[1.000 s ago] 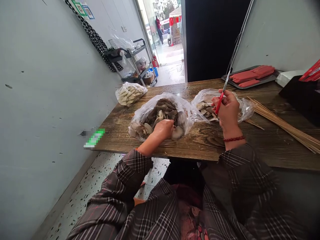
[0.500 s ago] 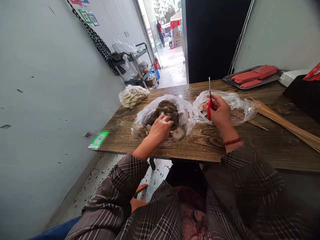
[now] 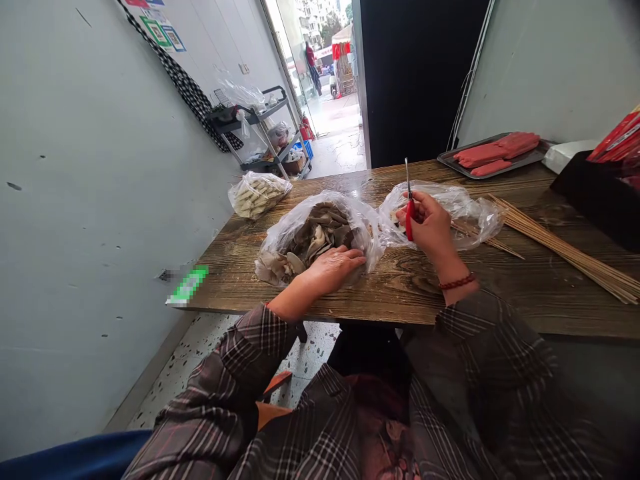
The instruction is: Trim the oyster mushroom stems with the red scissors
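A clear plastic bag [image 3: 287, 225] lies open on the table with grey-brown mushrooms [image 3: 320, 233] in it. My left hand [image 3: 336, 267] rests over the near right part of the mushrooms, its fingers pointing right; the fingertips are partly hidden at the bag. Scissors with red handles [image 3: 410, 219] are held upright in my right hand [image 3: 431, 225], blades pointing up. Beneath and behind that hand is a second clear bag [image 3: 463, 200] with pale pieces inside, and thin sticks show at its near side.
Long wooden skewers [image 3: 565, 247] lie on the table's [image 3: 400, 287] right side. Behind them are a tray [image 3: 530, 159] of red packets and a black box [image 3: 595, 193]. A bag of pale pieces [image 3: 259, 195] sits at the back left, near the wall.
My left hand has moved right and slightly nearer across the mushrooms, uncovering paler ones in the middle. My right hand still holds the scissors upright. The view has shifted slightly.
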